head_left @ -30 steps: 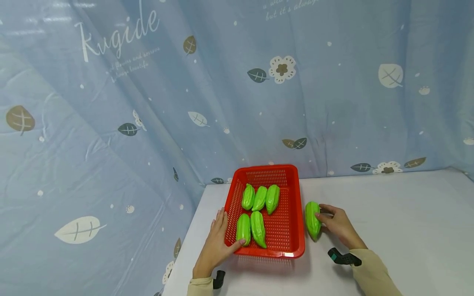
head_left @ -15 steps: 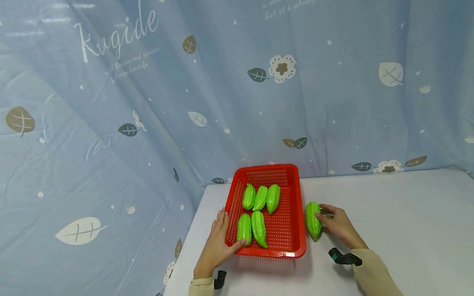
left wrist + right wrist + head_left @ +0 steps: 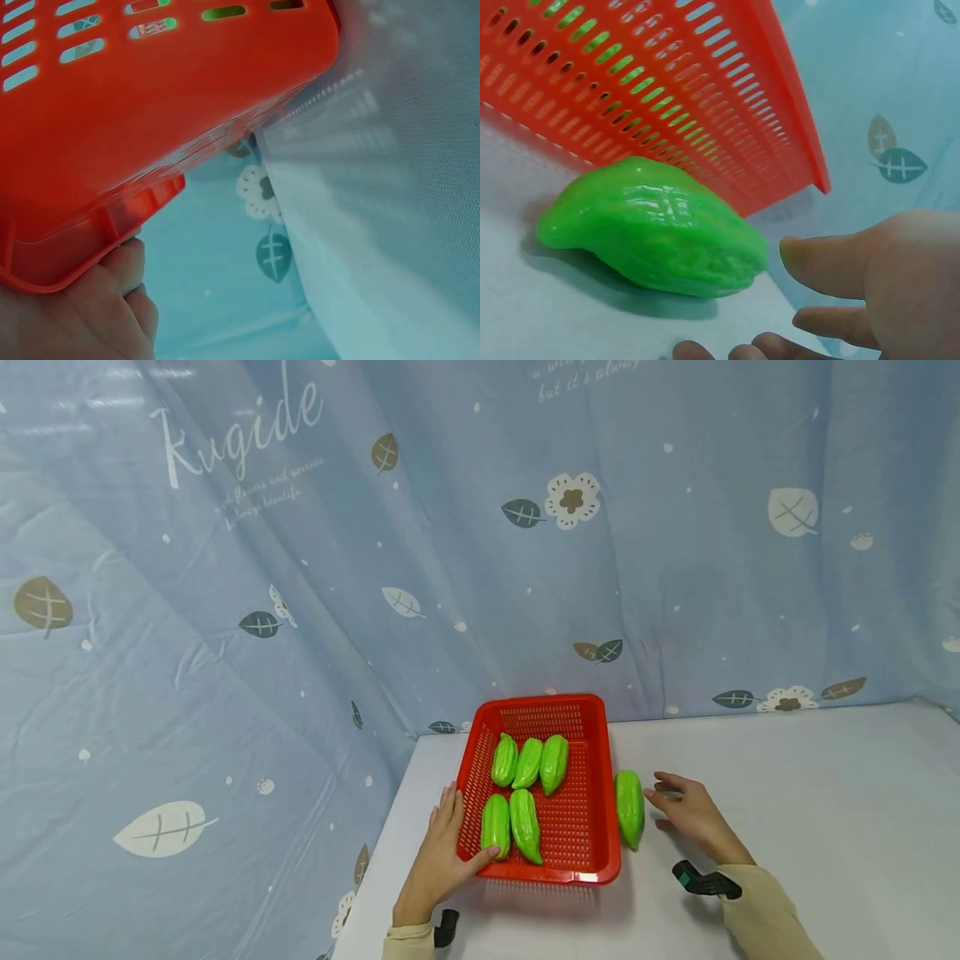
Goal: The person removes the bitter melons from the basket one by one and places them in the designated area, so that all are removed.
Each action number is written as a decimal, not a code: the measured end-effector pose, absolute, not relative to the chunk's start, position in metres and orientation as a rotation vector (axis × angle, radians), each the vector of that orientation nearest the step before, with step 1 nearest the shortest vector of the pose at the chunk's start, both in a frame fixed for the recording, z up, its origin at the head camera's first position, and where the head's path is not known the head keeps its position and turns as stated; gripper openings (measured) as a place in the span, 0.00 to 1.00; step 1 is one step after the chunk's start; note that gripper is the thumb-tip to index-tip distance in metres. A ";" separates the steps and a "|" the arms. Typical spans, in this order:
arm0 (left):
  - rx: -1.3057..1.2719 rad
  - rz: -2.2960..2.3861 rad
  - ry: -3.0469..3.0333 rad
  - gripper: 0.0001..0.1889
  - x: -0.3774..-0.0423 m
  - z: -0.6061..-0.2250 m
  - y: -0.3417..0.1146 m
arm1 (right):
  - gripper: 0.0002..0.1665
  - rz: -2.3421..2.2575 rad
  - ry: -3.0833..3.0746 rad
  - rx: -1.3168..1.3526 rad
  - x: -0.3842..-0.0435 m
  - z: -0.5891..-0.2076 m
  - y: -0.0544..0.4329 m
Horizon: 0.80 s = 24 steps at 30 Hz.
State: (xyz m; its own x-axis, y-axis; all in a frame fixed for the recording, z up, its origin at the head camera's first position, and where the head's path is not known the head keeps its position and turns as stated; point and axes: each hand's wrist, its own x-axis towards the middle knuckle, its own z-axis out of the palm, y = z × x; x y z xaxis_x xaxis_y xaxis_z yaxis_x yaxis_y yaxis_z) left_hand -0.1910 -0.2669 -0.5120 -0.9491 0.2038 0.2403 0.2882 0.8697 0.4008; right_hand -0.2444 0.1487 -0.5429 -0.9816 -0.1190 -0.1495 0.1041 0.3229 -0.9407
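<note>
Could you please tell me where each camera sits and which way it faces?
Head: worn on the head, facing forward and down at the red basket, white table and blue curtain; the left hand, right hand and sleeves show.
Left wrist: worn on that wrist, facing the basket's outside; part of the left hand shows.
Right wrist: worn on that wrist, facing the loose green vegetable beside the basket; part of the right hand shows.
Shared: head and right wrist both show that vegetable.

Left hand (image 3: 439, 862) splayed, right hand (image 3: 692, 814) loosely bent — 2 hands, well apart
</note>
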 end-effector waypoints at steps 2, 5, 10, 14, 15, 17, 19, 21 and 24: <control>-0.379 -0.662 -2.852 0.60 -0.191 -0.512 -0.267 | 0.41 -1.717 2.404 -0.014 -0.245 -0.542 0.151; -0.383 -0.673 -2.850 0.60 -0.190 -0.511 -0.267 | 0.40 -1.699 2.436 0.001 -0.246 -0.540 0.153; -0.381 -0.681 -2.848 0.60 -0.190 -0.512 -0.267 | 0.40 -1.678 2.483 0.014 -0.244 -0.534 0.157; -0.376 -0.663 -2.847 0.60 -0.189 -0.513 -0.268 | 0.41 -1.668 2.514 0.002 -0.242 -0.527 0.159; -0.378 -0.656 -2.847 0.60 -0.189 -0.513 -0.269 | 0.41 -1.672 2.518 -0.003 -0.241 -0.525 0.160; -0.379 -0.646 -2.847 0.60 -0.189 -0.513 -0.269 | 0.42 -1.673 2.529 -0.011 -0.240 -0.522 0.161; -0.387 -0.634 -2.844 0.60 -0.189 -0.513 -0.269 | 0.42 -1.672 2.544 -0.011 -0.238 -0.519 0.162; -0.395 -0.621 -2.841 0.59 -0.190 -0.513 -0.269 | 0.44 -1.674 2.557 -0.001 -0.236 -0.515 0.163; -0.401 -0.582 -2.841 0.59 -0.191 -0.512 -0.268 | 0.45 -1.681 2.578 0.002 -0.233 -0.507 0.163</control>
State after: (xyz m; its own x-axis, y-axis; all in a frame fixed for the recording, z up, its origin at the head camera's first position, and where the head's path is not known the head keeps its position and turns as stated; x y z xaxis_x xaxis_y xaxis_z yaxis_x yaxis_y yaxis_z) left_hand -0.1905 -0.2678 -0.5115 -0.9402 0.2205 0.2597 0.3048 0.8849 0.3523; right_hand -0.2329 0.1626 -0.5066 -0.9979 -0.0343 -0.0545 0.0360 0.4039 -0.9141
